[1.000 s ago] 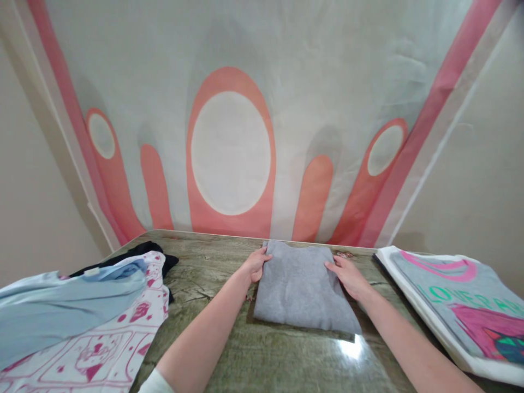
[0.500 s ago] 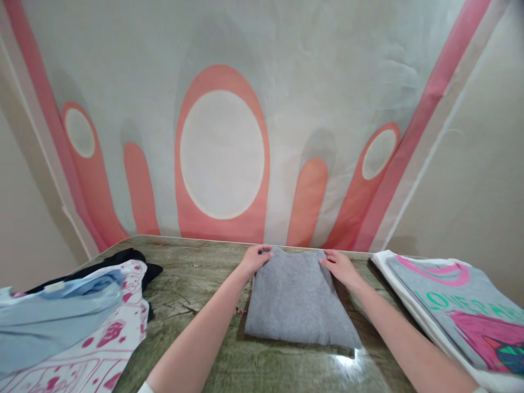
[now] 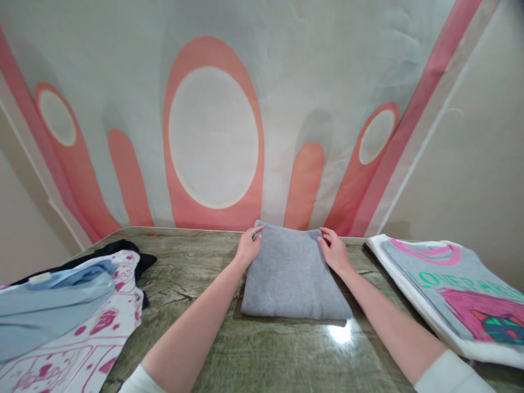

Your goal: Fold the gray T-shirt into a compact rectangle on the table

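A grey folded garment [image 3: 292, 278] rests on the wooden table straight in front of me. Its near edge lies on the tabletop, and its far edge reaches up past the table's back edge, against the wall. My left hand [image 3: 249, 246] pinches the far left corner, thumb and forefinger together on the cloth. At the far right corner my right hand [image 3: 333, 250] grips the cloth in the same way. Both forearms come in from the bottom of the view, one on each side of the garment.
To the left lies a loose heap with a light blue garment [image 3: 53, 311], a white one with pink print [image 3: 123, 295] and a black one [image 3: 146, 265]. A stack of folded shirts [image 3: 446, 278] stands at the right. The wall [image 3: 286, 71] rises behind the table [image 3: 192, 245].
Both hands have raised the garment's far edge, and the cloth now looks flatter and squarer, with a straighter near edge. The view has tilted slightly downward.
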A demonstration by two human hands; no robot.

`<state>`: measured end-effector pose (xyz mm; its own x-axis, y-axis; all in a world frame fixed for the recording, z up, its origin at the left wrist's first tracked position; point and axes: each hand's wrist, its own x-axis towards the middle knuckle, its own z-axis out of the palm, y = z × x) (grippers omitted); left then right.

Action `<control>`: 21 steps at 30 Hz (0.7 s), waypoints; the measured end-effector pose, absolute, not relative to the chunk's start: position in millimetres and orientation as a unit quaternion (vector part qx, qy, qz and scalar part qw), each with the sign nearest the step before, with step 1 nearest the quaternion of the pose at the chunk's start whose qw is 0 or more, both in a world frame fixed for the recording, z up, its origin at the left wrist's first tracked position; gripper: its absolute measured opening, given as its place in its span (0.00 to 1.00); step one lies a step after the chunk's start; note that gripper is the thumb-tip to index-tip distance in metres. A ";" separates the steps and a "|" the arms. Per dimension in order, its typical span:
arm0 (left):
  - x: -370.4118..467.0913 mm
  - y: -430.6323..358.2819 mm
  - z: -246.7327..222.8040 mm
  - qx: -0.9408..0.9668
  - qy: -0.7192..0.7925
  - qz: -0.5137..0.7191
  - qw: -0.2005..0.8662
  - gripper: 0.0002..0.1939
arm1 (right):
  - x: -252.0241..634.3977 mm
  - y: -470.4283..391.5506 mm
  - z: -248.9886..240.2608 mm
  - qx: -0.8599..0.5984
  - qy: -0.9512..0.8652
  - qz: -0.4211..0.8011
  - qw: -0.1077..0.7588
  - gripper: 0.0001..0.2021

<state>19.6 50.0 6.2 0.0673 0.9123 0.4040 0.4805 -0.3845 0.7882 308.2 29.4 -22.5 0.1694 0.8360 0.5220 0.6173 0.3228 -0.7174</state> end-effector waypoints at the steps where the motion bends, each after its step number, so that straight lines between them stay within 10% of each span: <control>1: 18.7 50.9 3.4 0.689 0.522 0.449 0.226 0.20 | 310.3 32.4 -25.8 -0.581 -0.639 0.118 0.491 0.19; 15: 58.3 -9.0 28.7 0.825 0.476 0.256 0.162 0.20 | 326.7 43.8 -45.1 -0.605 -0.563 0.143 0.544 0.13; 21: 92.2 -69.1 37.1 0.919 0.304 0.152 0.201 0.36 | 333.8 48.3 -55.7 -0.614 -0.553 0.145 0.544 0.12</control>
<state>92.2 -69.1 37.1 0.7691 0.6192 0.1581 0.4968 -0.7349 0.4616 333.8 48.3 -55.7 0.3464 0.8370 0.4235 0.5210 0.2038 -0.8289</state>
